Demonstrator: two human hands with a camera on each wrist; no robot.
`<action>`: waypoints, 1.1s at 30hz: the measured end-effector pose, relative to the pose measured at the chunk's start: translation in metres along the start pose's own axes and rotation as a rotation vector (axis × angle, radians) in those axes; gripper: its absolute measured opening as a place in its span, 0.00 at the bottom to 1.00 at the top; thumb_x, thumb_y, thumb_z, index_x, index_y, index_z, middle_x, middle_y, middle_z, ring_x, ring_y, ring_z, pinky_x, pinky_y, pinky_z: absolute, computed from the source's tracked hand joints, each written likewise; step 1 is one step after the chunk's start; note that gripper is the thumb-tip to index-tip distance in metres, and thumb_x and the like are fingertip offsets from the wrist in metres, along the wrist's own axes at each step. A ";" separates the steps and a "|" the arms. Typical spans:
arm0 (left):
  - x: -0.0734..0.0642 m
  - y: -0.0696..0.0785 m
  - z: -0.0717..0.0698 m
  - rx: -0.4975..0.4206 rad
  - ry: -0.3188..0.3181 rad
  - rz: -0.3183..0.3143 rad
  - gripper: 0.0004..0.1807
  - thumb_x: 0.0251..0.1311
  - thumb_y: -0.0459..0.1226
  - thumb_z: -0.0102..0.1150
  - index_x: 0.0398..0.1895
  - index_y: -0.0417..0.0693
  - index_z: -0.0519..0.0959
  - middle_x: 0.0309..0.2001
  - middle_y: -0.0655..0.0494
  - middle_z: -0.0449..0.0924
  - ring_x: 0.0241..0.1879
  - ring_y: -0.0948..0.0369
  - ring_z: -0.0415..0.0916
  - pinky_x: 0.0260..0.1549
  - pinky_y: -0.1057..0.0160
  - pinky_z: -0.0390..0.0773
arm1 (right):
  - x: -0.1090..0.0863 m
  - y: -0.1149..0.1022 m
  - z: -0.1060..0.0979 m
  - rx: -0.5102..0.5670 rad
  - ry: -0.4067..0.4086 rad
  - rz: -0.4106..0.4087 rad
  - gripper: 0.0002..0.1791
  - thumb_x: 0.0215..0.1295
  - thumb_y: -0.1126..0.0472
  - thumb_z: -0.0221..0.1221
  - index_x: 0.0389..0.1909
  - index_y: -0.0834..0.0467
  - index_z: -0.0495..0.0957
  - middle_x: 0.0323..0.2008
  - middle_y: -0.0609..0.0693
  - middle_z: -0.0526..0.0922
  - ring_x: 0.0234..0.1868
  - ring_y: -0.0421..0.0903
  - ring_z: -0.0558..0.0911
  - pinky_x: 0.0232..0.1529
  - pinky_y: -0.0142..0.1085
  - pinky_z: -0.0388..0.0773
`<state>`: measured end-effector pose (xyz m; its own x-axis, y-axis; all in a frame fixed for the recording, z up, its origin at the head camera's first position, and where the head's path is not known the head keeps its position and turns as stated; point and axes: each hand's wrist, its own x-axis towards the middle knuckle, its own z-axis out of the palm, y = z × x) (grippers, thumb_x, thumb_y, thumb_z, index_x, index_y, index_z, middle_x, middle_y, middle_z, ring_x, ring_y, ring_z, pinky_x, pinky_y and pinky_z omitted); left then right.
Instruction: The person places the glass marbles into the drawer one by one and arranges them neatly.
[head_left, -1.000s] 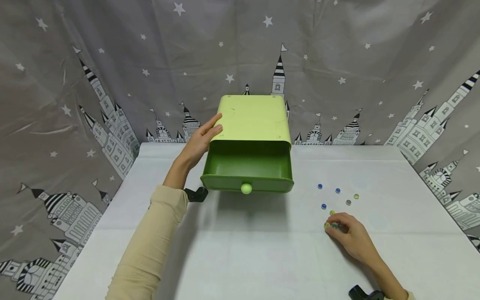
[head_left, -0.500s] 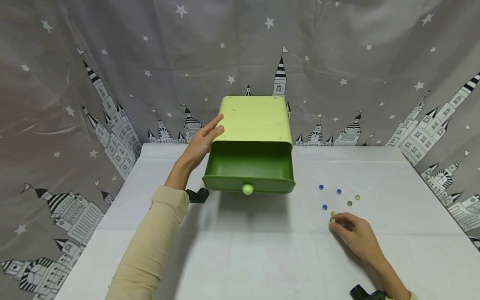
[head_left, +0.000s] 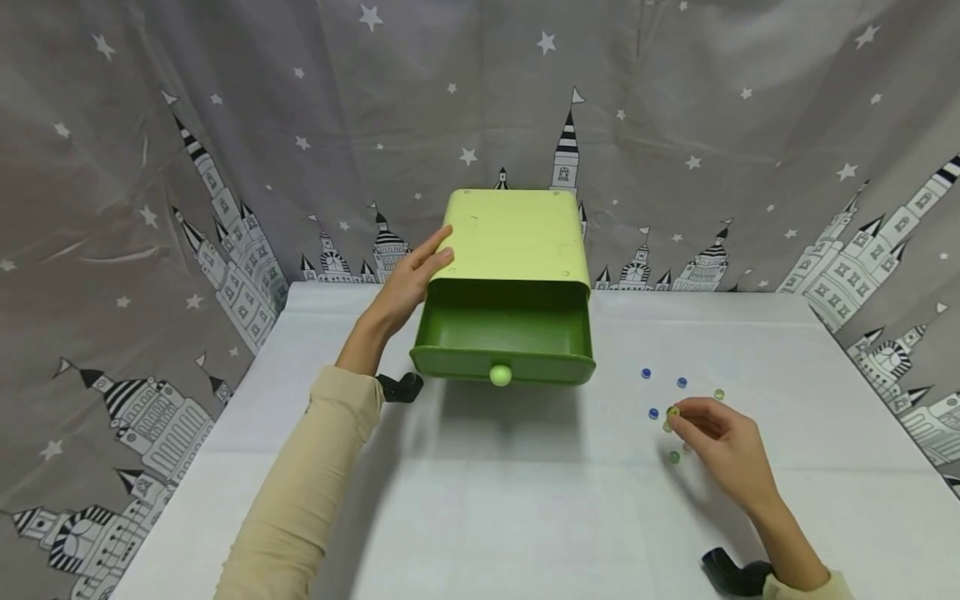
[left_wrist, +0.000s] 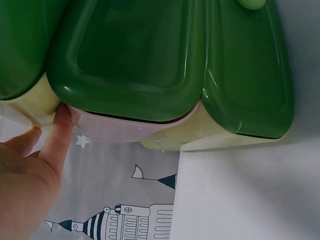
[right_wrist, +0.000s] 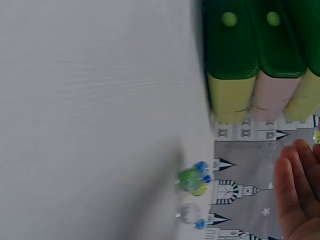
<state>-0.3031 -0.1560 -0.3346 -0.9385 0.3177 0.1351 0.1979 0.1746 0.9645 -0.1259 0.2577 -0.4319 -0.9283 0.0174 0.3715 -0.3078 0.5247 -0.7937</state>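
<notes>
A yellow-green marble (head_left: 673,412) is pinched between thumb and fingertips of my right hand (head_left: 722,446), above the white cloth; in the right wrist view it shows at the right edge. Below and around it lie a green marble (head_left: 675,457), blue marbles (head_left: 653,413) and a yellow one (head_left: 720,394). My left hand (head_left: 405,287) rests with extended fingers against the left side of a drawer unit (head_left: 517,233). Its top green drawer (head_left: 502,367) is pulled out, with nothing seen inside. In the left wrist view, a finger (left_wrist: 59,132) touches the unit's side.
Lower green drawers (right_wrist: 232,47) with round knobs sit beneath in yellow and pink casings. White cloth (head_left: 510,517) covers the table. A grey curtain (head_left: 420,108) printed with castles and stars hangs behind the unit. Each wrist carries a black mount (head_left: 735,575).
My right hand has lifted the yellow-green marble off the cloth and moved slightly farther from me, uncovering the green marble. The left hand keeps its place on the unit. The head view shifted slightly.
</notes>
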 end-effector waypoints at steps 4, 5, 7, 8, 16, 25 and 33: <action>0.001 -0.001 0.001 -0.007 0.001 -0.009 0.31 0.74 0.54 0.45 0.77 0.70 0.55 0.78 0.64 0.45 0.76 0.53 0.40 0.64 0.31 0.49 | 0.006 -0.011 -0.005 0.014 0.000 -0.022 0.07 0.62 0.73 0.64 0.41 0.66 0.82 0.34 0.57 0.85 0.35 0.33 0.83 0.37 0.22 0.77; 0.001 -0.001 0.001 -0.009 -0.001 -0.011 0.31 0.74 0.54 0.45 0.78 0.70 0.55 0.78 0.64 0.44 0.76 0.53 0.40 0.65 0.31 0.49 | 0.008 -0.013 -0.006 0.017 -0.001 -0.024 0.07 0.62 0.73 0.64 0.41 0.66 0.82 0.34 0.56 0.85 0.35 0.34 0.83 0.37 0.22 0.77; 0.001 -0.001 0.002 -0.014 -0.004 -0.016 0.31 0.74 0.53 0.45 0.78 0.70 0.54 0.78 0.64 0.44 0.76 0.53 0.38 0.65 0.31 0.47 | 0.010 -0.017 -0.007 0.027 -0.006 -0.030 0.07 0.63 0.72 0.64 0.41 0.66 0.82 0.35 0.55 0.85 0.35 0.35 0.83 0.37 0.23 0.78; 0.001 0.000 0.002 -0.018 -0.005 -0.019 0.31 0.75 0.53 0.45 0.78 0.70 0.54 0.78 0.65 0.43 0.76 0.54 0.38 0.65 0.31 0.47 | 0.011 -0.020 -0.008 0.034 -0.008 -0.031 0.07 0.63 0.72 0.64 0.41 0.66 0.82 0.35 0.55 0.85 0.35 0.35 0.83 0.37 0.23 0.78; 0.001 0.000 0.003 -0.018 -0.002 -0.032 0.31 0.74 0.54 0.44 0.78 0.71 0.53 0.78 0.66 0.43 0.76 0.54 0.37 0.65 0.32 0.46 | 0.024 -0.041 -0.006 0.062 -0.011 -0.080 0.07 0.64 0.71 0.63 0.42 0.65 0.82 0.36 0.55 0.84 0.35 0.37 0.83 0.38 0.24 0.78; 0.001 -0.004 0.004 -0.020 0.008 -0.028 0.31 0.73 0.55 0.45 0.77 0.73 0.54 0.78 0.64 0.44 0.76 0.53 0.39 0.65 0.33 0.49 | 0.058 -0.085 -0.008 0.107 -0.035 -0.150 0.06 0.63 0.73 0.63 0.41 0.67 0.82 0.36 0.46 0.84 0.35 0.39 0.83 0.38 0.25 0.79; 0.000 -0.002 0.004 -0.035 0.007 -0.022 0.31 0.74 0.54 0.44 0.78 0.71 0.53 0.78 0.64 0.42 0.76 0.54 0.36 0.66 0.32 0.45 | 0.081 -0.121 0.016 0.228 -0.122 -0.190 0.06 0.63 0.73 0.63 0.40 0.68 0.81 0.36 0.53 0.83 0.35 0.42 0.83 0.39 0.29 0.80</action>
<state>-0.3027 -0.1531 -0.3377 -0.9445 0.3079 0.1147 0.1670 0.1491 0.9746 -0.1671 0.1819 -0.3138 -0.8636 -0.1720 0.4739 -0.5042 0.3043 -0.8082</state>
